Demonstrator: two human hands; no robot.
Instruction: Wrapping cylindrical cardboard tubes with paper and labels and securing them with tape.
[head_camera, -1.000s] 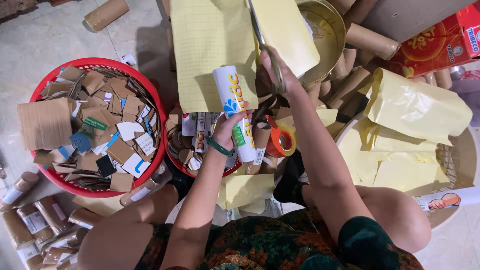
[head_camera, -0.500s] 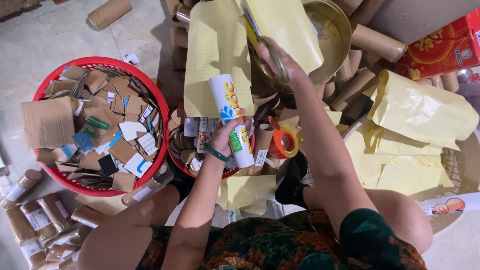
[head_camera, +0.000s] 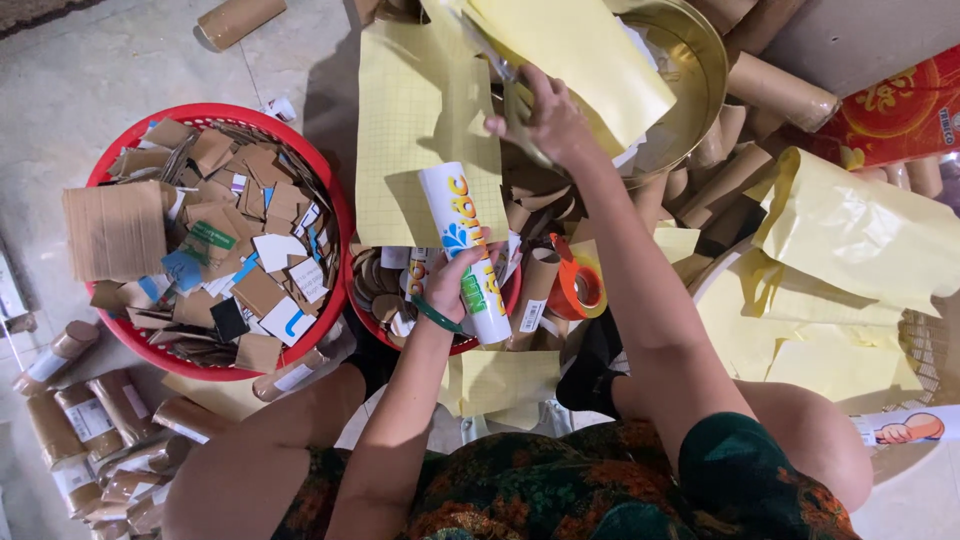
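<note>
**Peeling yellow backing paper from a printed roll**

I sit on the floor, looking down at my two hands. My left hand (head_camera: 447, 290) is wrapped around a white printed roll (head_camera: 466, 250), holding it tilted above a small red basket (head_camera: 452, 345) of cardboard cores. My right hand (head_camera: 545, 118) reaches higher up, fingers pinched on a yellow gridded sheet (head_camera: 420, 130) that hangs down behind the roll. To the left stands a large red basket (head_camera: 215, 113) full of torn cardboard scraps. An orange tape roll (head_camera: 575, 285) lies just beside my right forearm. A round metal bowl (head_camera: 695, 75) sits beyond my right hand. Crumpled yellow paper (head_camera: 850, 230) is heaped to the right.
</note>
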